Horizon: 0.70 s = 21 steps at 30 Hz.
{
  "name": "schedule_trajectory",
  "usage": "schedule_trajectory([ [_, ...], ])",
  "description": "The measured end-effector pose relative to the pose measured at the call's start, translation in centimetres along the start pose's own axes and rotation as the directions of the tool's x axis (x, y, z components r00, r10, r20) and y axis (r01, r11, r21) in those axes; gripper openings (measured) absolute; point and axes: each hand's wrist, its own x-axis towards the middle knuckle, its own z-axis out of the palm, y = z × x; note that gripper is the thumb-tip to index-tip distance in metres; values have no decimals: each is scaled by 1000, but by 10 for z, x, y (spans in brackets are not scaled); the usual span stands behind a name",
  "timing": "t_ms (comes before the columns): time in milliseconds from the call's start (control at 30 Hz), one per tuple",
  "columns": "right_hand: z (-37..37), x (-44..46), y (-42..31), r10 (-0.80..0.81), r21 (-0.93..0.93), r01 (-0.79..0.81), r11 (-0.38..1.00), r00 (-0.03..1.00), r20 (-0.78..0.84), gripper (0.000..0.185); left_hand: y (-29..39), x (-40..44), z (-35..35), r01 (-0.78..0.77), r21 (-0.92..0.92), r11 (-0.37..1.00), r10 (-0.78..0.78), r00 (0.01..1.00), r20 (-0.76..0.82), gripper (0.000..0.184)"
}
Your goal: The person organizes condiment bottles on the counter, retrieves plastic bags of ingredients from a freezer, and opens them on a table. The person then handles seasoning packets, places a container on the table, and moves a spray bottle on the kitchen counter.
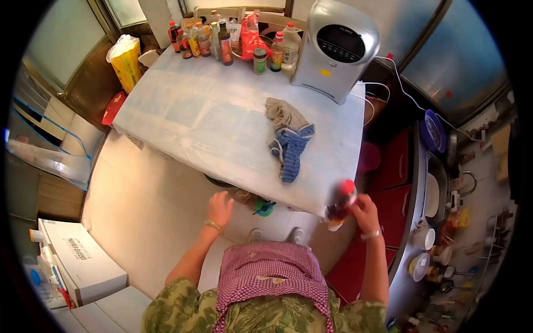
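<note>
Right hand point(365, 213), nearer one: gripping a smooth, dark-filled, red-capped bottle point(337, 210), blurred, showing just to its left at the table's near right corner, long axis running from cap down-left to base; left hand point(220, 208), empty, loosely curled, is hanging well apart. Beyond, the pale-covered table point(194, 111) is bearing crumpled blue-and-grey-brown cloth point(294, 145), then glossy bottles point(225, 47) and a rounded silver appliance point(333, 55).

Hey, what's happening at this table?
Someone in an apron is holding a red-capped bottle in their right hand, by the near right corner of the table. Their left hand appears empty, just off the near edge. A crumpled blue cloth lies on the table, with more bottles grouped along the far side.
</note>
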Motion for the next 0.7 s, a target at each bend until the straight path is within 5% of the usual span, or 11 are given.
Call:
schedule_trajectory([
  [67,12,57,-45,91,94,-107,990,983,158,21,-9,24,-5,-14,74,997,17,999,-43,48],
  [100,16,84,-95,247,127,-292,948,925,287,25,-10,35,-6,-6,100,995,11,999,-47,53],
  [167,36,144,-108,151,122,-211,970,914,377,27,-8,57,-9,25,158,987,-20,999,-34,64],
  [267,83,246,-96,-8,172,-38,984,965,260,25,-7,89,-11,88,262,961,-92,996,4,78],
  [433,150,391,-109,66,358,-68,931,998,16,21,-10,136,-18,167,458,873,-281,940,194,95],
  [700,227,576,-87,-36,405,102,908,985,-169,23,15,167,-23,70,595,801,-345,865,363,96],
])
